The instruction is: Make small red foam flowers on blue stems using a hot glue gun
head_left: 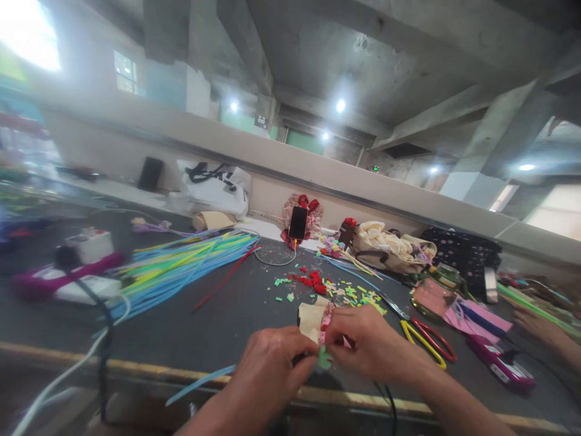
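At the front edge of the dark table, my left hand [272, 363] is closed in a pinch beside a small light-green piece [324, 357]. My right hand [363, 339] is closed too, its fingertips meeting the same green piece and a pink strip [324, 324] just above it. Which fingers grip which part is partly hidden. Under the strip lies a beige cloth piece [310, 321]. A blue stem [200, 384] sticks out past the table edge, left of my left wrist. Small cut bits in red [314, 280], green and yellow are scattered beyond my hands.
Scissors [426, 339] with red and yellow handles lie right of my right hand. A bundle of coloured stems [195, 260] covers the left side. A phone [298, 223] stands at the back. A purple power strip [502, 363] and another person's hand [538, 327] are far right.
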A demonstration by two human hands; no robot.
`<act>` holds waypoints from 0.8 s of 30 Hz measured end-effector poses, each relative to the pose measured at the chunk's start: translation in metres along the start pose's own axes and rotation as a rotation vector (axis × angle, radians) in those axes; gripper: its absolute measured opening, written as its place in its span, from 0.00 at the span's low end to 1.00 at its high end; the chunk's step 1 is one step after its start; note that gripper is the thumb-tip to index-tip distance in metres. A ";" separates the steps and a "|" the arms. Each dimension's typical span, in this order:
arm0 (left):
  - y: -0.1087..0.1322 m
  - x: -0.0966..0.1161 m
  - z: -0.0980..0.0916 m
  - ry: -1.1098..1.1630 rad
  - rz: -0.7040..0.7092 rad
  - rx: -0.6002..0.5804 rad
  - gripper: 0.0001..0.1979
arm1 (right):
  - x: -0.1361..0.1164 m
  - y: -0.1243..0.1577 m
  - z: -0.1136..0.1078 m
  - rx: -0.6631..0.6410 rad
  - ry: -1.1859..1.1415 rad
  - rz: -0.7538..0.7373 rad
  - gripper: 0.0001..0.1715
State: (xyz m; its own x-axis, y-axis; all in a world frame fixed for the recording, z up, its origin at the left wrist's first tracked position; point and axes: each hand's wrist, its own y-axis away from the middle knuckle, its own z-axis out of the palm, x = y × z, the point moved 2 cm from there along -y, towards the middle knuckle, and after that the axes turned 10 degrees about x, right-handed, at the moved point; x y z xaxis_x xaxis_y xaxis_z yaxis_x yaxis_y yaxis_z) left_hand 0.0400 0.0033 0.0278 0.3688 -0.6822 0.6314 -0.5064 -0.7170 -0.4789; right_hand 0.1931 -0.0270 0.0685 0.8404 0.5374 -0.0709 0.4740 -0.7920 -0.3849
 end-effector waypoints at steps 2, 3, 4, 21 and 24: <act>0.000 0.001 0.000 -0.007 0.012 -0.003 0.11 | 0.001 -0.001 0.000 0.000 0.010 -0.010 0.09; 0.000 0.001 0.000 -0.009 0.015 -0.003 0.11 | 0.001 -0.001 0.000 0.004 0.011 -0.016 0.09; 0.000 0.000 0.001 -0.011 0.019 0.001 0.11 | 0.002 -0.002 0.001 0.009 0.013 -0.019 0.08; -0.002 -0.013 0.004 0.221 -0.238 0.151 0.10 | 0.006 0.002 -0.009 -0.028 -0.159 0.055 0.12; -0.006 -0.022 0.007 0.410 -0.395 0.134 0.09 | 0.008 0.001 -0.013 0.066 -0.215 0.116 0.12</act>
State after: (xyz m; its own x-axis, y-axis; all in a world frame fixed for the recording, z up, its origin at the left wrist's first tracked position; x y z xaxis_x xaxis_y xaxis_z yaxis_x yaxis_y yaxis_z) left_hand 0.0405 0.0209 0.0125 0.1641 -0.2677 0.9494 -0.2788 -0.9358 -0.2157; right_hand 0.2036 -0.0278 0.0798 0.8096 0.4989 -0.3092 0.3536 -0.8350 -0.4215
